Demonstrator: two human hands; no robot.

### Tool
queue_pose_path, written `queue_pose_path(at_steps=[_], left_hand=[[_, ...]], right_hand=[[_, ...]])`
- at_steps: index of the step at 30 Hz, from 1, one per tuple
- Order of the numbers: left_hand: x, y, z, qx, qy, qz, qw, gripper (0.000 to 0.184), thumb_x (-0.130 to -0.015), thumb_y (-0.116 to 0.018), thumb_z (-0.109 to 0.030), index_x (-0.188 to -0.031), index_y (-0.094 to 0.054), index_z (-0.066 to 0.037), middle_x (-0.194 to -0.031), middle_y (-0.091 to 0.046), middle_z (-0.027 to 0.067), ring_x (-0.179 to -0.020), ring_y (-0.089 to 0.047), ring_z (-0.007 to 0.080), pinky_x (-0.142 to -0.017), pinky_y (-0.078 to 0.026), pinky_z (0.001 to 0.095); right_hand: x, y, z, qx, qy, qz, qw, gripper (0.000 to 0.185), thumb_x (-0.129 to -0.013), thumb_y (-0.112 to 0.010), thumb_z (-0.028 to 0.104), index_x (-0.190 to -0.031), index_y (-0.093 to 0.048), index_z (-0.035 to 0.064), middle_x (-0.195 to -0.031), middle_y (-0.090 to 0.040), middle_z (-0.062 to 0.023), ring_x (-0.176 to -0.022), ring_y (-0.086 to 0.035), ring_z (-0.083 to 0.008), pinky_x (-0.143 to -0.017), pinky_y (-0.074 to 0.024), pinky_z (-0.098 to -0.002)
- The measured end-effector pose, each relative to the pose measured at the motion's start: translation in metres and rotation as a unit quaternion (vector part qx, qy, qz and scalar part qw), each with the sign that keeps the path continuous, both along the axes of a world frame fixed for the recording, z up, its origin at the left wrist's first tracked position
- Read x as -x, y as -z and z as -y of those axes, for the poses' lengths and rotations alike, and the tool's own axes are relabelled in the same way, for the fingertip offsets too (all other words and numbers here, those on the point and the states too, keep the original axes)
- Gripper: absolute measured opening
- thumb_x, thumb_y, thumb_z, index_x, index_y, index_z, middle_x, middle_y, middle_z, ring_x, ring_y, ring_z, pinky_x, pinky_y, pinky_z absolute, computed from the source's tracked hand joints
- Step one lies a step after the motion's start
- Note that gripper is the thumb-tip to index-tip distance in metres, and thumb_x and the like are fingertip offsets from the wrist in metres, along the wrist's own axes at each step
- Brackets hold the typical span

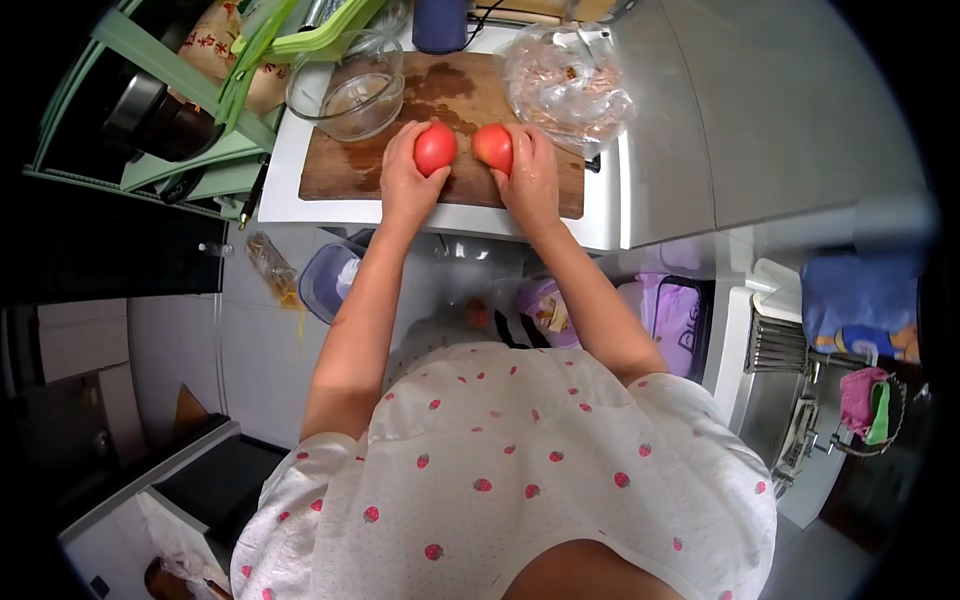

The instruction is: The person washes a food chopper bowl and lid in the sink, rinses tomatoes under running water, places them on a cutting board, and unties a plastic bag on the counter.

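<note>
My left hand [409,178] is wrapped round a red tomato [436,149], its thumb at the lower right side. A second tomato [493,147], red with a yellowish patch, is held in my right hand [530,178]. Both tomatoes are over the wooden cutting board [340,178], a small gap apart. The board is wet in places and lies on a white counter [290,210]. To the left of my left hand stands a glass bowl [362,117]. Close to my right hand, a clear plastic bag [570,85] with pinkish contents lies partly on the board.
A green rack [215,150] with green stalks and a dark jar [160,118] stands at the left. Behind the board is a blue container [440,25]. Below the counter are a bluish bin [325,282] and a purple bag [678,320]. A sink [770,400] is at the right.
</note>
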State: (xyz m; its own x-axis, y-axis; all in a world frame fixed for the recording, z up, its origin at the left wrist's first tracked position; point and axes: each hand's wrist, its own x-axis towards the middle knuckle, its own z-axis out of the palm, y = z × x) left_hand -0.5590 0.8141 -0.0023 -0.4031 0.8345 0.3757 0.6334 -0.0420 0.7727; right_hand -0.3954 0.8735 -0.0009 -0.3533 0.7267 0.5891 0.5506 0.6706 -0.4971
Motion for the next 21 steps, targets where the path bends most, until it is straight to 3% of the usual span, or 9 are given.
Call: queue_pose_path(at_steps=[1,4,11,15,17,18,19,21], left_hand=[[0.001,0.004,-0.003,-0.031,0.001,-0.09,0.995,0.062,-0.06,-0.072,-0.004,-0.117,-0.047,-0.01,-0.122,-0.048,0.0129,-0.113,-0.045,0.0293,-0.095,-0.037,0.0356],[0.005,0.015,-0.013,-0.031,-0.006,-0.141,0.99,0.063,-0.057,-0.071,0.001,-0.115,-0.048,-0.01,-0.123,-0.046,0.0136,-0.116,-0.04,0.0332,-0.099,-0.033,0.0381],[0.014,0.027,-0.018,-0.04,0.029,-0.142,0.989,0.06,-0.057,-0.071,0.003,-0.111,-0.048,-0.011,-0.129,-0.037,0.0153,-0.121,-0.033,0.038,-0.1,-0.031,0.0419],[0.031,0.022,-0.018,-0.045,0.083,-0.1,0.99,0.056,-0.062,-0.073,-0.007,-0.112,-0.048,-0.01,-0.132,-0.034,0.0165,-0.123,-0.03,0.0381,-0.101,-0.026,0.0426],[0.041,0.021,-0.015,-0.004,0.082,-0.022,0.996,0.051,-0.066,-0.072,-0.013,-0.112,-0.05,-0.008,-0.132,-0.035,0.0169,-0.125,-0.028,0.0368,-0.101,-0.026,0.0414],[0.046,0.022,-0.012,-0.016,0.059,-0.034,0.998,0.045,-0.071,-0.068,-0.016,-0.111,-0.051,-0.005,-0.122,-0.045,0.0176,-0.118,-0.038,0.0348,-0.097,-0.031,0.0395],[0.053,0.028,-0.01,-0.019,0.058,-0.033,0.998,0.045,-0.071,-0.068,-0.016,-0.111,-0.051,-0.005,-0.122,-0.045,0.0176,-0.118,-0.038,0.0348,-0.097,-0.031,0.0395],[0.067,0.038,-0.002,0.037,0.016,0.194,0.98,0.039,-0.076,-0.066,-0.016,-0.11,-0.051,-0.005,-0.109,-0.054,0.0152,-0.105,-0.049,0.0281,-0.09,-0.038,0.0354]], right_hand=[[0.002,0.006,-0.002,0.007,-0.003,0.0,1.0,0.059,-0.058,-0.07,0.0,-0.112,-0.046,0.0051,-0.11,-0.046,-0.0156,-0.101,-0.046,-0.0359,-0.088,-0.0385,-0.0405],[0.008,0.019,-0.008,-0.05,-0.016,0.04,0.998,0.058,-0.058,-0.07,0.0,-0.111,-0.047,0.0058,-0.111,-0.045,-0.0151,-0.103,-0.045,-0.0352,-0.089,-0.0372,-0.0416],[0.015,0.019,0.013,-0.025,-0.052,0.019,0.998,0.046,-0.061,-0.069,0.008,-0.102,-0.049,0.0039,-0.115,-0.044,-0.0152,-0.109,-0.042,-0.0356,-0.089,-0.0334,-0.0482],[0.033,0.012,0.017,-0.013,0.01,0.043,0.999,0.033,-0.066,-0.067,0.014,-0.094,-0.053,0.0033,-0.113,-0.047,-0.0149,-0.109,-0.042,-0.0325,-0.092,-0.0297,-0.0482],[0.043,0.0,0.017,-0.01,0.024,0.073,0.997,0.032,-0.067,-0.067,0.014,-0.094,-0.054,0.0032,-0.111,-0.048,-0.0145,-0.108,-0.044,-0.0313,-0.092,-0.0289,-0.0476],[0.049,-0.005,0.016,0.001,0.039,0.104,0.994,0.03,-0.068,-0.066,0.014,-0.094,-0.054,0.0032,-0.109,-0.05,-0.014,-0.106,-0.045,-0.0301,-0.092,-0.0281,-0.0471],[0.056,-0.007,0.014,-0.002,0.039,0.105,0.994,0.03,-0.068,-0.066,0.014,-0.094,-0.054,0.0032,-0.109,-0.05,-0.014,-0.106,-0.045,-0.0301,-0.092,-0.0281,-0.0471],[0.071,-0.009,0.011,0.009,0.034,0.074,0.997,0.032,-0.07,-0.064,0.013,-0.099,-0.054,0.0029,-0.105,-0.052,-0.0127,-0.103,-0.047,-0.0283,-0.092,-0.0279,-0.0454]])
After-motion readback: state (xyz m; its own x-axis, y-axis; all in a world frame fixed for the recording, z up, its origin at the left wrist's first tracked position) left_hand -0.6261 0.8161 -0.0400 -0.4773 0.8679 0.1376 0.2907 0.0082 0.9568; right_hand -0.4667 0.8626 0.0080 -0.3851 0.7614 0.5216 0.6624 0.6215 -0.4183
